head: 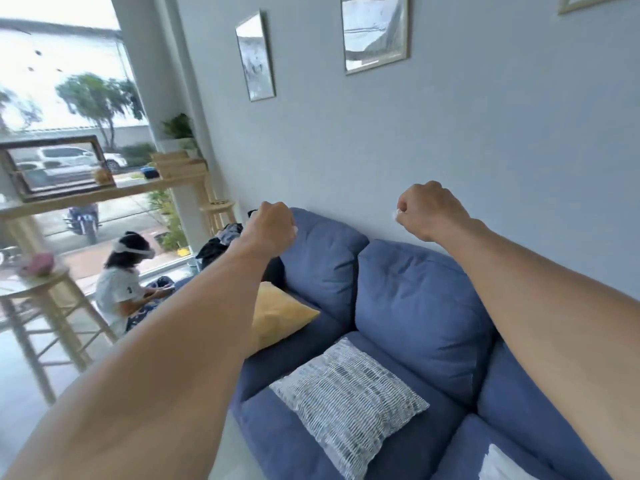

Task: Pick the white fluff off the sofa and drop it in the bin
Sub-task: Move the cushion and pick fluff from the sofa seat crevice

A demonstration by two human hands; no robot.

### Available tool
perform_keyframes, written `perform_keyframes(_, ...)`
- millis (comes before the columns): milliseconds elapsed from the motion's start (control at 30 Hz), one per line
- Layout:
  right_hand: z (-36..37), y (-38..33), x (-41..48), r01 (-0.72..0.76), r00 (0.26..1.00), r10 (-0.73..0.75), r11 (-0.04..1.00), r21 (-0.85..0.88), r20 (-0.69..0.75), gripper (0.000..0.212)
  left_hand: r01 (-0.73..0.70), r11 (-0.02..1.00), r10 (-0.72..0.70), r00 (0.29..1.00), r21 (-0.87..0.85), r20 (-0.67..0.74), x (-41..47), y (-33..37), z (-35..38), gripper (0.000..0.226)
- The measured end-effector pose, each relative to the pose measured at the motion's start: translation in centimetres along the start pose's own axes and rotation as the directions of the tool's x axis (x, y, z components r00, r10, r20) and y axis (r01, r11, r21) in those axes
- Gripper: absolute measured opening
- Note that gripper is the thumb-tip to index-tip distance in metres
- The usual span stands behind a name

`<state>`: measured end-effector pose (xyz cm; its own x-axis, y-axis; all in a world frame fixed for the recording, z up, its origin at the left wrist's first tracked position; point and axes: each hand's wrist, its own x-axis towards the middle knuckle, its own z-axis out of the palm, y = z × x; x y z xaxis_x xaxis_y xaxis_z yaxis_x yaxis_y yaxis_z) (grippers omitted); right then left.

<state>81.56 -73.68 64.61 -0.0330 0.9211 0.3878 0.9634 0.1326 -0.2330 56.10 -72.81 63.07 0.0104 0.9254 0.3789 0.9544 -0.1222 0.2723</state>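
The blue sofa (415,306) stands against the wall and fills the lower right. Both my arms are stretched out above it. My left hand (270,226) is a closed fist over the left back cushion, with a speck of white fluff (295,230) showing at its finger side. My right hand (429,209) is a closed fist held in front of the wall above the middle cushion, with a bit of white fluff (398,213) peeking from the fingers. No bin is in view.
A patterned white-grey pillow (346,403) and a yellow pillow (280,313) lie on the sofa; a white cushion corner (498,465) shows at the bottom. A person (121,292) sits on the floor at left beside a wooden stool (52,306). Dark clothes (218,247) pile on the sofa's far end.
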Motion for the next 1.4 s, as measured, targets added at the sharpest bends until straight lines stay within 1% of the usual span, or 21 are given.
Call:
perform_keyframes(67,1.9,-4.9,1.0,0.066,0.998,-0.067,0.997,0.027,0.018,0.021,0.046,0.997,-0.044,0.998,0.062,-0.034,-1.1,-5.2,-1.9,0.020)
perform_keyframes(167,4.0,-11.5,1.9,0.146,0.988,-0.148,0.987,0.070,0.037,0.024,0.132,0.986,-0.127,0.990,0.099,-0.054,-2.9,-11.7,-4.6,0.021)
perform_keyframes(233,5.6,-17.3,2.3,0.224,0.972,-0.230,0.968,0.110,0.051,0.024,0.227,0.967,-0.217,0.972,0.119,-0.088,-4.6,-17.0,-7.1,0.022)
perform_keyframes(333,7.7,-23.7,2.3,0.317,0.942,-0.327,0.940,0.123,0.070,0.021,0.335,0.935,-0.316,0.936,0.119,-0.156,-6.7,-23.4,-9.3,0.022)
perform_keyframes(433,9.8,-28.8,2.5,0.417,0.899,-0.429,0.901,0.123,0.092,0.022,0.408,0.905,-0.383,0.905,0.120,-0.185,-8.9,-27.8,-10.4,0.023)
perform_keyframes(533,11.9,-34.0,3.1,0.509,0.844,-0.529,0.842,0.177,0.089,0.021,0.475,0.870,-0.449,0.875,0.134,-0.182,-10.7,-32.4,-11.6,0.018)
perform_keyframes(600,13.3,-37.4,3.8,0.547,0.816,-0.571,0.812,0.205,0.087,0.018,0.525,0.837,-0.495,0.846,0.152,-0.196,-11.2,-35.1,-12.4,0.018)
perform_keyframes(700,15.9,-42.4,5.6,0.588,0.780,-0.621,0.767,0.255,0.070,0.018,0.588,0.790,-0.537,0.800,0.174,-0.268,-10.9,-38.6,-13.6,0.022)
perform_keyframes(800,18.9,-47.1,8.1,0.631,0.741,-0.671,0.713,0.306,0.035,0.017,0.610,0.768,-0.554,0.786,0.195,-0.275,-9.4,-42.4,-13.8,0.011)
perform_keyframes(900,22.0,-51.4,11.4,0.669,0.696,-0.718,0.660,0.343,0.024,0.020,0.656,0.729,-0.608,0.752,0.196,-0.255,-7.1,-47.0,-13.4,0.035)
perform_keyframes(967,24.2,-53.9,14.1,0.699,0.666,-0.746,0.623,0.350,-0.002,0.022,0.686,0.707,-0.634,0.723,0.174,-0.274,-5.3,-49.6,-12.8,0.041)
perform_keyframes(1033,25.8,-56.3,16.3,0.713,0.649,-0.761,0.608,0.350,-0.001,0.027,0.692,0.696,-0.640,0.718,0.192,-0.274,-3.5,-51.6,-12.4,0.038)
perform_keyframes(1133,27.9,-59.4,18.5,0.738,0.613,-0.790,0.575,0.353,0.003,0.036,0.714,0.672,-0.664,0.698,0.196,-0.267,-1.6,-54.5,-12.2,0.026)
perform_keyframes(1200,29.4,-61.7,19.9,0.721,0.622,-0.783,0.570,0.393,-0.005,0.035,0.716,0.673,-0.668,0.697,0.186,-0.262,-0.2,-57.1,-12.5,0.020)
perform_keyframes(1267,31.0,-64.1,21.4,0.700,0.633,-0.774,0.569,0.432,-0.007,0.029,0.719,0.676,-0.666,0.691,0.164,-0.281,1.6,-60.1,-12.8,0.026)
perform_keyframes(1300,31.8,-65.3,22.2,0.702,0.635,-0.772,0.571,0.425,-0.011,0.026,0.719,0.677,-0.665,0.689,0.158,-0.287,2.5,-61.7,-12.8,0.028)
perform_keyframes(1400,34.8,-69.7,24.9,0.726,0.634,-0.771,0.566,0.391,-0.062,0.019,0.707,0.694,-0.654,0.699,0.138,-0.289,5.7,-67.6,-12.4,0.026)
